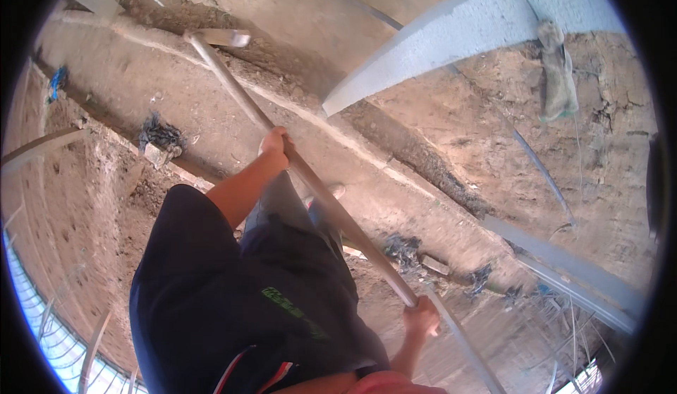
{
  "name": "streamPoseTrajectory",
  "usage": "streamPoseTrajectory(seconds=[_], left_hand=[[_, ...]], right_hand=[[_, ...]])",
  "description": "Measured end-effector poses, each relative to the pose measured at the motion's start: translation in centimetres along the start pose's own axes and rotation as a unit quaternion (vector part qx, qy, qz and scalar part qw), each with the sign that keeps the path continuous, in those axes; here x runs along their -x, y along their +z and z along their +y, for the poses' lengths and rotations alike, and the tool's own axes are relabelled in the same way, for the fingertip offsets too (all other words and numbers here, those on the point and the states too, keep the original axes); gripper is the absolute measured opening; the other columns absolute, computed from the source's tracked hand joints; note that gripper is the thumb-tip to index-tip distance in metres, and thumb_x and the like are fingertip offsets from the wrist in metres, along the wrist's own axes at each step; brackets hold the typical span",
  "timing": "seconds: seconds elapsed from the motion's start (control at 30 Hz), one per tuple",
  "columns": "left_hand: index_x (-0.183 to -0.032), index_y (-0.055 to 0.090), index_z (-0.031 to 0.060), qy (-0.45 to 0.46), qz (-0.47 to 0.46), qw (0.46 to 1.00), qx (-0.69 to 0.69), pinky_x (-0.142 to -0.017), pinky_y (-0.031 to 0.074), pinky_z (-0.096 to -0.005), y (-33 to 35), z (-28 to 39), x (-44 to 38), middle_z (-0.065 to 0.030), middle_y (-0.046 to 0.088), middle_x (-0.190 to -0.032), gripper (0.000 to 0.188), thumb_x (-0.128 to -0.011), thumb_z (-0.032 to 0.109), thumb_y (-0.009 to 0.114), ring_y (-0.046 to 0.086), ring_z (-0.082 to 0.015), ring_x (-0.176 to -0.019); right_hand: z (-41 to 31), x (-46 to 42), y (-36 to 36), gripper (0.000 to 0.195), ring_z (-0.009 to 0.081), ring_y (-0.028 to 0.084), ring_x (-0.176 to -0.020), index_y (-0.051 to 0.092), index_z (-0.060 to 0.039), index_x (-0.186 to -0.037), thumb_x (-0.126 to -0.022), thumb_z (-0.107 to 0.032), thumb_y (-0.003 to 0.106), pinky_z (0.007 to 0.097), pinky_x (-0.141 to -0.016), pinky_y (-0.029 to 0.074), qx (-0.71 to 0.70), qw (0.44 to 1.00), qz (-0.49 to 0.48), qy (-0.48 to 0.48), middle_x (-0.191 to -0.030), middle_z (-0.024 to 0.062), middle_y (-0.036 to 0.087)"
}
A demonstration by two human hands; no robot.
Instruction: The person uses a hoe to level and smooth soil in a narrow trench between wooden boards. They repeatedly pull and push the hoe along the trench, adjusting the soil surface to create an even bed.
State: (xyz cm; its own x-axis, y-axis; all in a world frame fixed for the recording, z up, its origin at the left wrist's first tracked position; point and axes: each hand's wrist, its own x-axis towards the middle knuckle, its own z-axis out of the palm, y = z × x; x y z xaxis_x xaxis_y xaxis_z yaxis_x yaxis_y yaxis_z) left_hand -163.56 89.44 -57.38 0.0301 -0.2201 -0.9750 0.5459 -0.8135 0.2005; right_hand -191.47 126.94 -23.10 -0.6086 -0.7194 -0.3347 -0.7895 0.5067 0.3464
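A long-handled tool, its wooden shaft running slantwise across the view, is held in both my hands. My left hand is wrapped round the middle of the shaft. Around its near end, at the lower right, my right hand is closed. The tool's metal blade, set crosswise like a hoe's, is at the far end, upper left, over the loose soil of a trench. Whether the blade touches the soil I cannot tell.
A raised edge borders the trench. A pale beam juts in from the upper right, with a cloth-like bundle hanging by it. Dark crumpled material and a block lie left; thin poles and strips stand lower right.
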Motion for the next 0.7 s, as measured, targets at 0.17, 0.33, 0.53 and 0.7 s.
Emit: streamPoseTrajectory(seconds=[0.17,0.33,0.53,0.7], left_hand=[[-0.084,0.051,0.0101,-0.149,-0.083,0.985,-0.005,-0.05,0.046,-0.0367,6.1,-11.5,3.7,-0.0065,0.049,-0.067,0.012,-0.081,0.018,0.059,0.051,-0.0211,-0.055],[-0.082,0.049,0.0104,-0.213,-0.157,0.964,-0.022,-0.052,0.045,-0.0369,5.8,-15.1,4.3,-0.0057,0.049,-0.066,0.011,-0.08,0.015,0.06,0.05,-0.0211,-0.054],[-0.075,0.049,0.0114,-0.241,-0.187,0.952,-0.008,-0.05,0.043,-0.0377,2.1,-12.7,6.9,-0.0061,0.048,-0.061,0.013,-0.079,0.014,0.06,0.049,-0.0213,-0.054],[-0.075,0.051,0.0087,-0.118,-0.089,0.989,0.001,-0.049,0.046,-0.0375,-1.0,-5.2,3.5,-0.0084,0.051,-0.064,0.012,-0.078,0.016,0.06,0.049,-0.0226,-0.05]], right_hand=[[0.4,10.2,-9.1,0.015,0.0345,0.056,-0.053,0.05,-0.0095,-0.061,-0.06,-0.009,0.066,0.049,-0.051,0.044,0.123,0.982,-0.035,0.14,-0.058,0.0107,0.054],[-2.6,16.9,-14.2,0.013,0.0337,0.065,-0.074,0.064,-0.0089,-0.077,-0.072,-0.02,0.066,0.0475,-0.065,0.052,0.097,0.955,-0.127,0.249,-0.076,0.0135,0.065],[-1.3,18.5,-12.0,0.019,0.0354,0.054,-0.052,0.047,-0.0089,-0.062,-0.06,-0.008,0.066,0.0496,-0.05,0.043,0.136,0.975,0.004,0.174,-0.057,0.0104,0.051],[-1.6,15.7,-4.1,0.019,0.0327,0.054,-0.05,0.047,-0.0108,-0.061,-0.058,-0.008,0.065,0.0478,-0.049,0.043,0.127,0.989,0.014,0.071,-0.057,0.0091,0.052]])
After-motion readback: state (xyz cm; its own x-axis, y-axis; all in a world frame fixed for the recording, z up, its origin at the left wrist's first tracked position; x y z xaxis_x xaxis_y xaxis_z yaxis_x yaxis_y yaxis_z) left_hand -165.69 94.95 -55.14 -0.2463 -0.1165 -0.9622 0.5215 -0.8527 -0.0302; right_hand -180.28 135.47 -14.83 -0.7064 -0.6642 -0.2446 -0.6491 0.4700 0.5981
